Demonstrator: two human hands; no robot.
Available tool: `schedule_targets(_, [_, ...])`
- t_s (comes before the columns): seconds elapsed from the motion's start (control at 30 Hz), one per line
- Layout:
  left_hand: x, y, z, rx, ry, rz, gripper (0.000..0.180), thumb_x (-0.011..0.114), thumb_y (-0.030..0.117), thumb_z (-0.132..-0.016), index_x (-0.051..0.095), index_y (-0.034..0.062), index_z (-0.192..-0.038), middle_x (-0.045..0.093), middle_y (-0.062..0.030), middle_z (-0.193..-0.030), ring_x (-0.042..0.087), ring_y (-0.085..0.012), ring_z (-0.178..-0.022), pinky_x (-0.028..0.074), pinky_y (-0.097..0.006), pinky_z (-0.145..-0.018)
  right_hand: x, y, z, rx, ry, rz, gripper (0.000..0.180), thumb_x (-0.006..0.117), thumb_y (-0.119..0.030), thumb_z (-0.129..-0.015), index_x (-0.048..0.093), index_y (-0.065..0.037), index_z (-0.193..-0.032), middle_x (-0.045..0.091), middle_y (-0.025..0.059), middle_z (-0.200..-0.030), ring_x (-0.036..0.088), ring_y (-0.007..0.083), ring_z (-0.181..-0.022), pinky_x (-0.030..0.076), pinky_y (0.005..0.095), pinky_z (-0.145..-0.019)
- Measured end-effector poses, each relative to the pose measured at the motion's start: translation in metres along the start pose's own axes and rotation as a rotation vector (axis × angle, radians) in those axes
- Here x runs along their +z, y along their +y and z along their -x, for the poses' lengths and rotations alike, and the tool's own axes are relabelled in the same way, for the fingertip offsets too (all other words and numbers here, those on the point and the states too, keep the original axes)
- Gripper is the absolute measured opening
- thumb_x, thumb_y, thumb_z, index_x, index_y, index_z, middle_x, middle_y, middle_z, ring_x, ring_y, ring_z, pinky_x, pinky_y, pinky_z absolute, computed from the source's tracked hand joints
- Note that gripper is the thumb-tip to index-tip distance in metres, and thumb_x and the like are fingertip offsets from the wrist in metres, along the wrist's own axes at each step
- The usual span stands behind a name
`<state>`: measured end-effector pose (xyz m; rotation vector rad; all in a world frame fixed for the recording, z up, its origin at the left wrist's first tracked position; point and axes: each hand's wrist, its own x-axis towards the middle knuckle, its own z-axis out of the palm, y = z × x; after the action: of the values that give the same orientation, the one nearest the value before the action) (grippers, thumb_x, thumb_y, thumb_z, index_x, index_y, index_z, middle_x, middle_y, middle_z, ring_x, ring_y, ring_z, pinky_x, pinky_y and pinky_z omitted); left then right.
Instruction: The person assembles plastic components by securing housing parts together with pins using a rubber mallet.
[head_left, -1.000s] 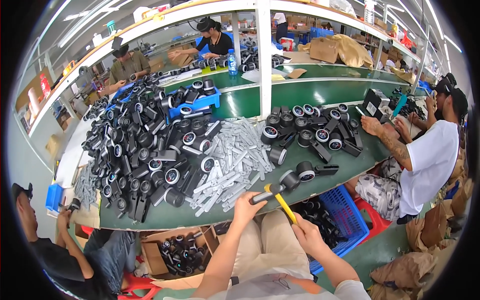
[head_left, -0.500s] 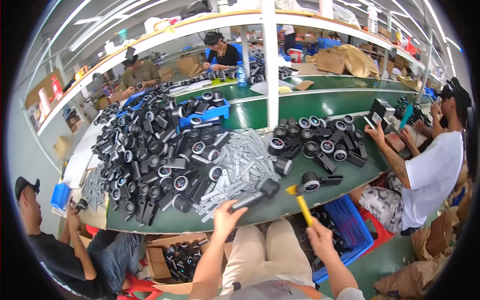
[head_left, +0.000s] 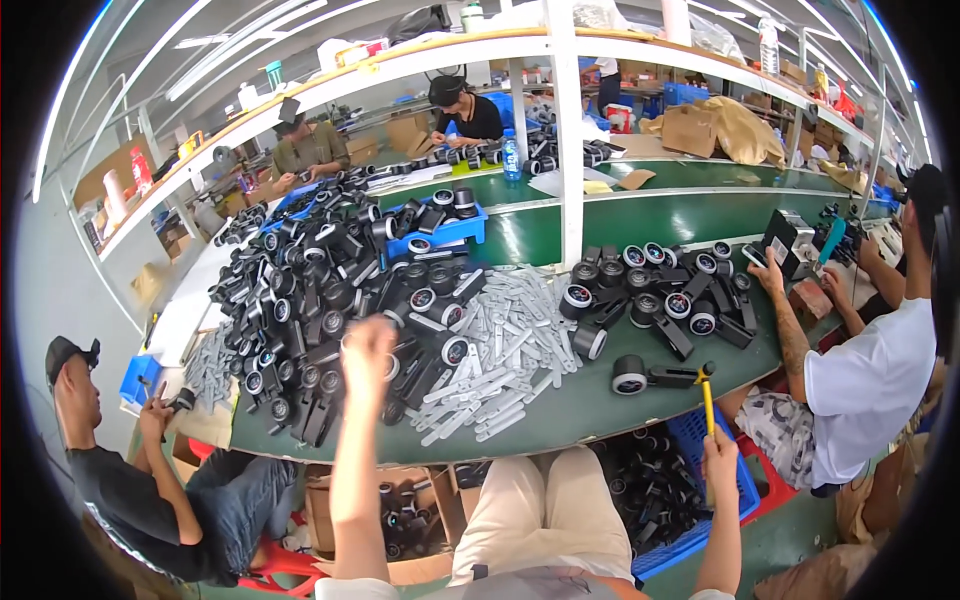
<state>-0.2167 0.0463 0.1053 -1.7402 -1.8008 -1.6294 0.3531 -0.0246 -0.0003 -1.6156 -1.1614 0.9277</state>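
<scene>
- Co-worker in black shirt: seated far to the left of the left hand, fingers around a small dark part.
- Blue bin: well left of the left hand.
- Grey strips, small lot: between that bin and the left hand.
- Heap of black units with round heads: large, piled left of, beyond and under the left hand.
- Left hand: raised in front of the heap, blurred; cannot tell whether it grasps anything.
- Cardboard box: below the left hand, containing dark parts.
- Blue tray: beyond the left hand, to its right, loaded with black units.
- Grey strips, main lot: loose heap right of the left hand, on the green counter.
- Lone black unit: lying left of and beyond the right hand, arm toward the hammer head.
- Grouped black units: farther beyond the right hand.
- Right hand: clenched around the handle of one yellow hammer, head uppermost; contact with the lone unit cannot be told.
- Blue crate: beside and below the right hand, holding black parts.
- Co-worker in white shirt: seated right of the right hand.
</scene>
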Motion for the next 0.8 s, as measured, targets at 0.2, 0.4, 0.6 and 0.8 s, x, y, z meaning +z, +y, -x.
schedule_targets(0.2, [0.095, 0.132, 0.165, -0.289, -0.761, 0.348, 0.045, 0.068, 0.031, -0.086, 0.059, 0.003, -0.121, 0.065, -0.0179, -0.106, 0.065, -0.0284, -0.089, 0.051, -0.037, -0.08, 0.051, -0.025, 0.068, 0.111, -0.11, -0.036, 0.026, 0.053, -0.012, -0.093, 0.058, -0.005, -0.118, 0.042, -0.0054, -0.059, 0.039, 0.0044, -0.047, 0.032, 0.0218, -0.041])
schedule_targets(0.4, [0.155, 0.166, 0.18, -0.074, -0.496, 0.199, 0.071, 0.069, 0.038, -0.083, 0.044, -0.0067, -0.132, 0.061, -0.0236, -0.11, 0.057, -0.0378, -0.098, 0.044, -0.044, -0.087, 0.098, -0.025, 0.112, 0.136, -0.364, -0.246, 0.034, 0.054, -0.01, -0.092, 0.054, 0.002, -0.124, 0.049, -0.0028, -0.059, 0.043, 0.0052, -0.044, 0.036, 0.0211, -0.04])
schedule_targets(0.6, [0.154, 0.136, 0.161, 0.0, -0.642, 0.146, 0.056, 0.07, 0.033, -0.081, 0.054, 0.0089, -0.129, 0.065, -0.0142, -0.104, 0.057, -0.0314, -0.1, 0.04, -0.042, -0.085, 0.106, -0.011, 0.109, 0.13, -0.349, -0.384, 0.033, 0.052, -0.008, -0.093, 0.052, 0.003, -0.124, 0.05, -0.0009, -0.059, 0.044, 0.0059, -0.042, 0.036, 0.0206, -0.039])
schedule_targets(0.8, [0.114, 0.092, 0.107, 0.146, -0.349, -0.326, 0.038, 0.077, 0.04, -0.067, 0.073, 0.0104, -0.091, 0.069, -0.011, -0.082, 0.064, -0.0286, -0.081, 0.049, -0.038, -0.072, 0.094, -0.01, 0.107, 0.121, -0.313, -0.366, 0.032, 0.051, -0.008, -0.093, 0.054, 0.001, -0.123, 0.05, -0.0014, -0.06, 0.044, 0.0053, -0.043, 0.036, 0.0203, -0.039])
